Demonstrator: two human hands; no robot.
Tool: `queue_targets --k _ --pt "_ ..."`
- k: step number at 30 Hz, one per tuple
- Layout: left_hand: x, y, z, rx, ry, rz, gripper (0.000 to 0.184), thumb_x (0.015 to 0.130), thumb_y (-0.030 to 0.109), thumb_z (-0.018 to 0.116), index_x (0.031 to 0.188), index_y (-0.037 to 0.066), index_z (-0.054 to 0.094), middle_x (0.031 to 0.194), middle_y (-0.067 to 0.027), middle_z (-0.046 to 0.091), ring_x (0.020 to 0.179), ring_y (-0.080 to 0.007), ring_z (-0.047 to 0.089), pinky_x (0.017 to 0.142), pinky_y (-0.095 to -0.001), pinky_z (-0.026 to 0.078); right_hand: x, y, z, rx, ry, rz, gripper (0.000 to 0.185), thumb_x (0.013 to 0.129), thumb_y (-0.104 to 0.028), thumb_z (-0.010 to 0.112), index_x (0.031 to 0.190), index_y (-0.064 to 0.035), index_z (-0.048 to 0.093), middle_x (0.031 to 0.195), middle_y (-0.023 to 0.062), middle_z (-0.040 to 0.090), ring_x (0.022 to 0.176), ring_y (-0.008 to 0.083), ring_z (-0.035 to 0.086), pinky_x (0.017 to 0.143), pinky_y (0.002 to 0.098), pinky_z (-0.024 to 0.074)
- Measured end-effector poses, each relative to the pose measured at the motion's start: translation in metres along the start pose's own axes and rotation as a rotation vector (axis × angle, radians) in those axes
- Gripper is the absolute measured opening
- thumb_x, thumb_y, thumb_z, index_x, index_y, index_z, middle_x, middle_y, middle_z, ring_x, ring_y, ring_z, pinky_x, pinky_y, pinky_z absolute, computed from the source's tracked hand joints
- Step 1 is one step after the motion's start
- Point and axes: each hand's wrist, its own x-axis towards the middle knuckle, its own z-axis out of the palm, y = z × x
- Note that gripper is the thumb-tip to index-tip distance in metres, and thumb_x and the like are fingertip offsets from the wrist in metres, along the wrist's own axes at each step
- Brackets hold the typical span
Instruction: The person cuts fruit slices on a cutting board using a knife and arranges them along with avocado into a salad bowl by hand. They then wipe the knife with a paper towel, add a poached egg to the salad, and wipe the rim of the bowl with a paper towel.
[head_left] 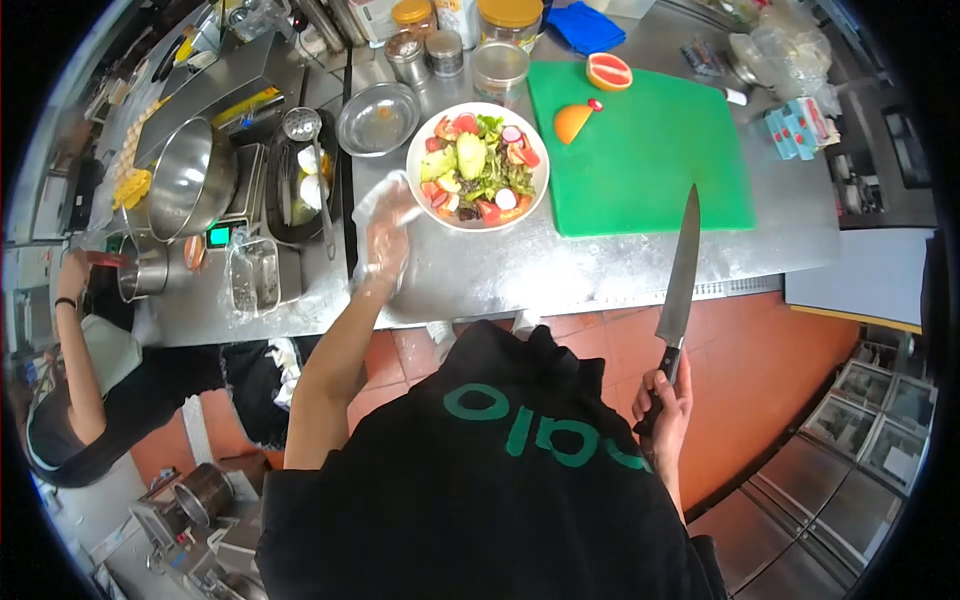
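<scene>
If the right wrist dips, the long steel knife (679, 285) could chip against the grey metal counter (600, 270).
Right hand (672, 405) grips its black handle (671, 358); left hand (386, 240), clear-gloved, is loosely open beside the round white bowl (470, 227), heaped with green leaves (492, 160), left of the green rectangular board (650, 150).

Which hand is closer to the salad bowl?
Left. The left hand is just left of the salad bowl; the right hand holds a knife farther away, to the bowl's right.

Bright overhead-style light, white glare on the steel counter (450, 290), fisheye bending, black rounded corners.
</scene>
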Motion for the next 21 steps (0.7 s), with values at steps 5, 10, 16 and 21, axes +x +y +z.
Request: queue_targets --k 5,10,16,21 --pt "-0.092 0.07 0.04 -0.371 0.104 -0.229 0.055 0.092 0.036 0.046 0.131 -0.003 0.041 0.123 -0.0168 0.054 0.111 -0.0261 0.053 0.099 -0.0382 0.039 0.033 -0.014 -0.021 0.017 -0.06 0.055 0.061 0.085 -0.007 0.054 0.14 -0.0073 0.027 0.074 0.004 0.044 0.049 0.0079 0.041 0.038 0.0201 0.0342" --pt "-0.099 0.114 0.142 -0.019 -0.52 -0.172 0.041 0.087 0.009 0.042 0.125 -0.004 0.046 0.121 -0.0174 0.054 0.113 -0.025 0.052 0.099 -0.0373 0.038 0.058 -0.042 -0.036 -0.04 -0.146 0.039 0.063 0.084 -0.009 0.053 0.14 -0.0068 0.026 0.073 0.0026 0.045 0.05 0.0077 0.042 0.039 0.0195 0.0352" --pt "-0.056 0.128 0.235 -0.386 0.166 -0.217 0.045 0.074 -0.015 0.032 0.112 -0.005 0.053 0.113 -0.0174 0.057 0.11 -0.0232 0.053 0.096 -0.0328 0.039 0.067 -0.06 -0.078 -0.012 -0.051 -0.128 0.064 0.084 -0.009 0.053 0.141 -0.0044 0.024 0.072 0.0027 0.044 0.049 0.0078 0.042 0.039 0.0196 0.0352" --pt "-0.032 0.124 0.258 -0.013 0.123 -0.402 0.028 0.079 -0.008 0.043 0.104 -0.005 0.056 0.093 -0.0121 0.062 0.085 -0.0203 0.059 0.079 -0.0306 0.046 0.063 -0.053 -0.106 0.015 0.074 -0.136 0.065 0.084 -0.01 0.054 0.141 -0.0045 0.024 0.072 0.0025 0.044 0.049 0.0078 0.042 0.039 0.0194 0.0357"
